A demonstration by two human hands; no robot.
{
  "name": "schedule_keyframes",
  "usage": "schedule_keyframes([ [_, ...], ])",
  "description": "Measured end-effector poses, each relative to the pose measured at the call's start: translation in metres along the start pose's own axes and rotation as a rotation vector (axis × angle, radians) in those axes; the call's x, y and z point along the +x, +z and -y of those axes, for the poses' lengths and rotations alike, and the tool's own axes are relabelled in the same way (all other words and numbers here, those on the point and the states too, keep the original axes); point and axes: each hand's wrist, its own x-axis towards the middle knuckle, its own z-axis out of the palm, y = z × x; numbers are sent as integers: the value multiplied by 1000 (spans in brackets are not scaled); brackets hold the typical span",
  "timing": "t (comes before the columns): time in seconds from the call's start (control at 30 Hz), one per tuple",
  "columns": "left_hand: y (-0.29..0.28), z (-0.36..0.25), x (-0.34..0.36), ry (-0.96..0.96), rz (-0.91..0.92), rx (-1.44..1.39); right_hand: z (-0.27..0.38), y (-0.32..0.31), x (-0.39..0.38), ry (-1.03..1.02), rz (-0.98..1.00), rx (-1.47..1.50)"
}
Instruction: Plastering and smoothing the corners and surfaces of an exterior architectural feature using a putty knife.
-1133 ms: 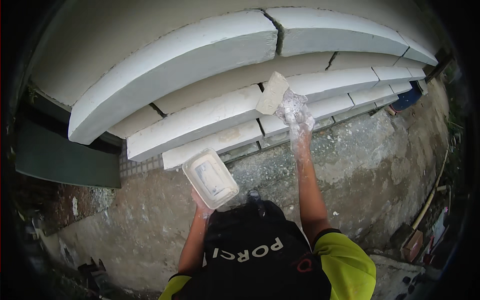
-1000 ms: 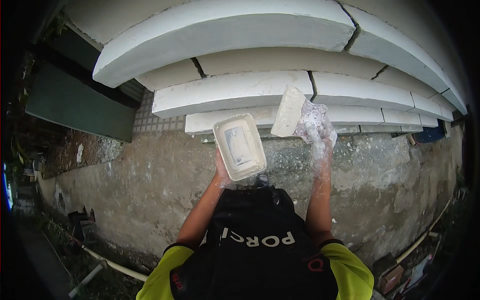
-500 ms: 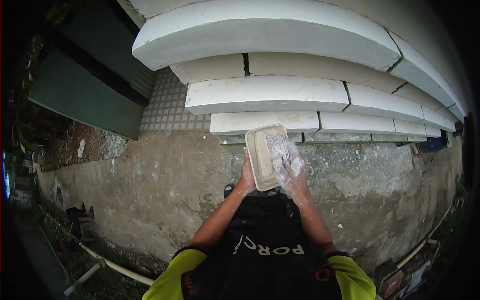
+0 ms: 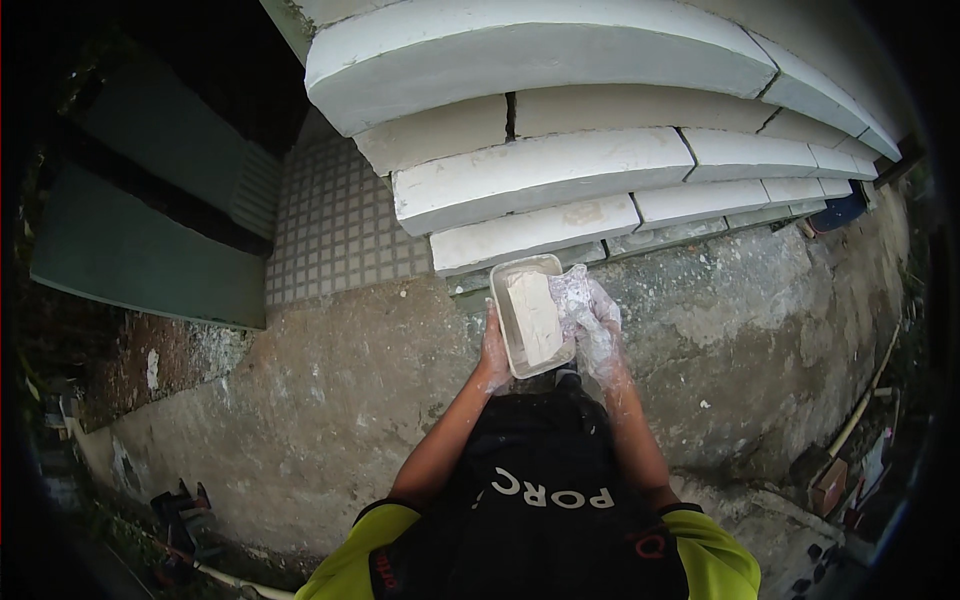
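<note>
My left hand (image 4: 494, 350) grips the left side of a pale rectangular tub (image 4: 507, 318), its fingers partly hidden by the wall. Inside lies a thick, smooth mass of off-white paste (image 4: 537, 325). At the tub's right edge my right hand (image 4: 602, 335), coated in white, is closed on a flat, pale, paste-smeared piece (image 4: 572, 293). Its exact kind is hidden under the coating. In front of the tub, white ledges (image 4: 545, 230) rise in steps along the wall, split by dark joints.
A green-grey panel (image 4: 150, 240) stands at left beside grid-patterned tiles (image 4: 345, 225). Stained concrete (image 4: 390, 370) runs beneath me. A person's legs (image 4: 185, 515) show at lower left. A brown block (image 4: 828, 487) and a pale pipe (image 4: 865, 405) lie at lower right.
My right hand has drawn back from inside the tub to its right edge, with the smeared piece. The paste now looks smoother. My view has turned and shifted slightly.
</note>
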Motion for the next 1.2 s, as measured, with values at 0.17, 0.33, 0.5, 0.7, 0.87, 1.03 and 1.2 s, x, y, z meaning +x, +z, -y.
schedule_keyframes([
  [0.17,-12,-18,-8,-71,52,-54,-1,17,-24,-76,-202,-300],
  [0.33,-11,-23,-9,-21,45,65,-4,47,-38,-105,-225,-590],
  [0.5,-20,-26,0,-25,47,22,-34,63,-43,-137,-132,-698],
  [0.7,-37,-37,-9,-69,47,-31,-30,55,-36,-96,-201,-184],
  [0.87,-53,-41,-29,-31,104,-78,-11,50,-50,-14,-202,250],
  [1.03,-56,-37,-48,-125,203,-64,-18,25,-70,-41,-309,521],
  [1.2,-59,-16,-48,-141,170,11,-13,-8,-100,-88,-454,594],
])
